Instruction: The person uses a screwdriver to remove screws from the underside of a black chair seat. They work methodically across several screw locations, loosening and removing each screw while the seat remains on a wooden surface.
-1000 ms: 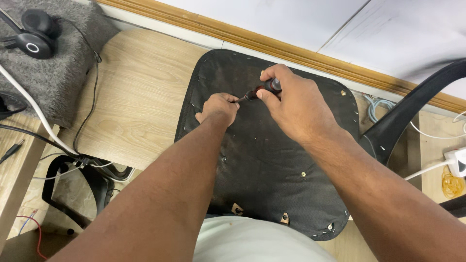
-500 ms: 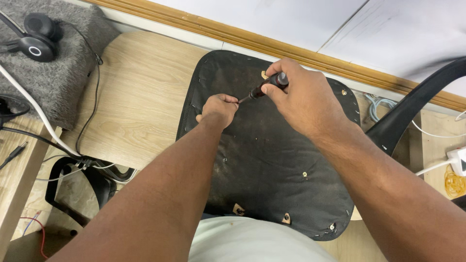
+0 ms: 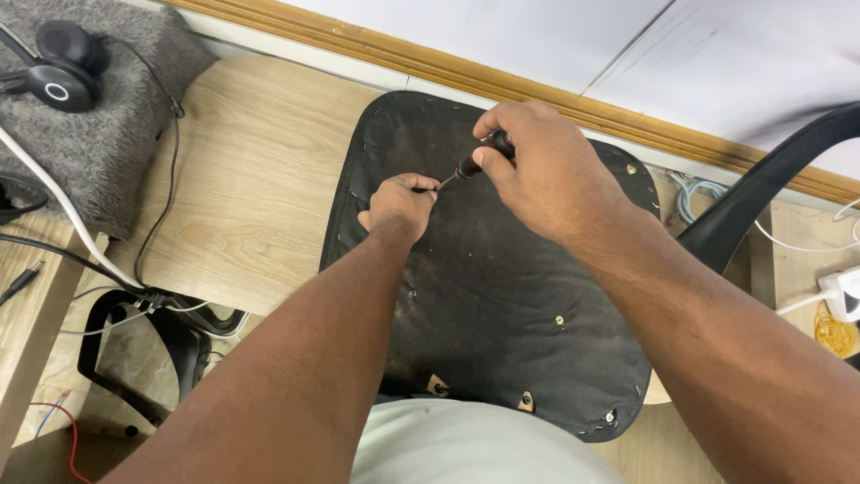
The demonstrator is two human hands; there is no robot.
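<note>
The right hand [image 3: 546,175] pinches the dark handle of a small screwdriver [image 3: 470,166] between thumb and fingers, the handle's end tucked under the curled fingers. The left hand [image 3: 397,208] is pressed together into a loose fist around the tool's thin metal tip, which meets it at the thumb side; what the tip bears on is hidden inside that grip. The shaft slants down from the right hand to the left, so the two hands sit just beside each other with the screwdriver bridging them.

Against half a second ago, the right hand has dropped a little and rolled over the handle, so less of the handle shows; the left hand has barely shifted.

Both hands work over the upper middle of a black seat pad [image 3: 502,305] lying underside up, its edge stapled and small metal fittings showing near its lower and right rims. The pad rests across the right part of a light wooden desk [image 3: 251,179], its far edge close to the wooden skirting.

At the desk's left end a grey furry cushion [image 3: 107,125] carries a black headset [image 3: 54,67]. A black curved chair part [image 3: 761,197] rises to the right of the pad.
</note>
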